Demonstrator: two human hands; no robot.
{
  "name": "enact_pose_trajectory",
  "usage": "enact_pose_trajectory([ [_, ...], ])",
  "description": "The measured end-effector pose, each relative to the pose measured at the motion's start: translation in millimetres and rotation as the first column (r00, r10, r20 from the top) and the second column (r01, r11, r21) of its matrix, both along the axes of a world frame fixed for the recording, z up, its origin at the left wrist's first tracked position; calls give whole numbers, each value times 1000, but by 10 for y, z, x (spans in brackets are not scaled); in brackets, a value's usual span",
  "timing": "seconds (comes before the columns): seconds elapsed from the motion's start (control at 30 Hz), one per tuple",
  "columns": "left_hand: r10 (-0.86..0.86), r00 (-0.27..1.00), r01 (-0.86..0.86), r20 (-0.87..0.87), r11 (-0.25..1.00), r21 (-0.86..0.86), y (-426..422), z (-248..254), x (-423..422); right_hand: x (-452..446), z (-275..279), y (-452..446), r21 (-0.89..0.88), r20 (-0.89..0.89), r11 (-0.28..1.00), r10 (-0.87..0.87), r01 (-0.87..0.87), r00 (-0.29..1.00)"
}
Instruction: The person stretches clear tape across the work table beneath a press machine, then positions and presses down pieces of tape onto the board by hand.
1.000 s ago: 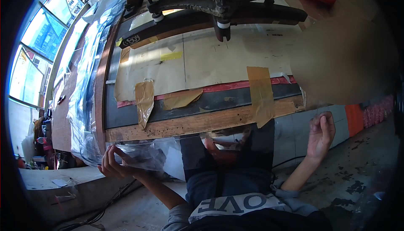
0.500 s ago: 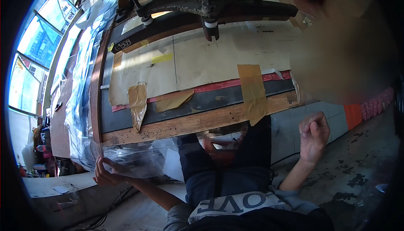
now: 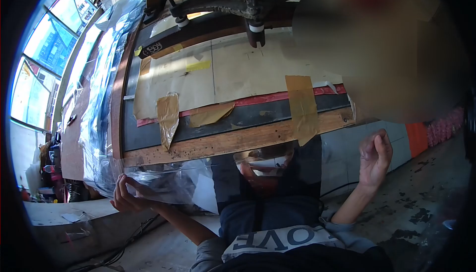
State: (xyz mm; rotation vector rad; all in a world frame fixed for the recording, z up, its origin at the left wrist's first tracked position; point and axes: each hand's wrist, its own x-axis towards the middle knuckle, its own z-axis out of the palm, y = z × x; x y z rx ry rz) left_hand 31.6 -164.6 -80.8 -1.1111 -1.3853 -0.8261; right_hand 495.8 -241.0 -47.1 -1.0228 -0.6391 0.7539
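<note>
A: Head view, the only view: where does the clear film lie relative to the wooden strip?

B: The clear film (image 3: 171, 185) hangs below the near side of the wooden strip (image 3: 223, 145), toward its left end. More plastic sheeting (image 3: 96, 123) runs away beyond that left end, wrinkled and shiny.

A: And your fingers?

B: My left hand (image 3: 130, 195), below the left end of the wooden strip, has its fingers bent toward the thumb, apparently pinching the edge of the clear film. My right hand (image 3: 375, 158) is raised near the strip's right end, its fingers curled inward; I cannot tell whether they pinch film as well.

A: How should such a material handle?

B: I judge it light, limp and slippery, likely to crease or cling, and easily torn by a hard tug. I would hold it by its edge, near a corner, thumb against fingertips, with light, even tension.

A: What adjoins the wooden strip?

B: One tape piece (image 3: 301, 111) crosses onto it at right; another, crumpled (image 3: 168, 118), reaches it at left. Beyond it lie a red band (image 3: 263, 98) and a cream sheet (image 3: 258, 68), and farther off a dark metal frame (image 3: 250, 9).
</note>
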Motion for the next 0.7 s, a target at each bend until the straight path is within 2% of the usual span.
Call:
enact_pose_trajectory([
  [0.4,-223,975,222,7,973,68,178,14,408,355,-253,-32,-5,-29,986,-169,169,985],
  [0.57,-229,973,229,5,973,38,172,22,476,413,-292,-55,-28,-17,975,-220,219,975],
  [0.7,-242,970,241,15,970,27,165,39,479,495,-326,-74,-13,18,983,-185,185,983],
])
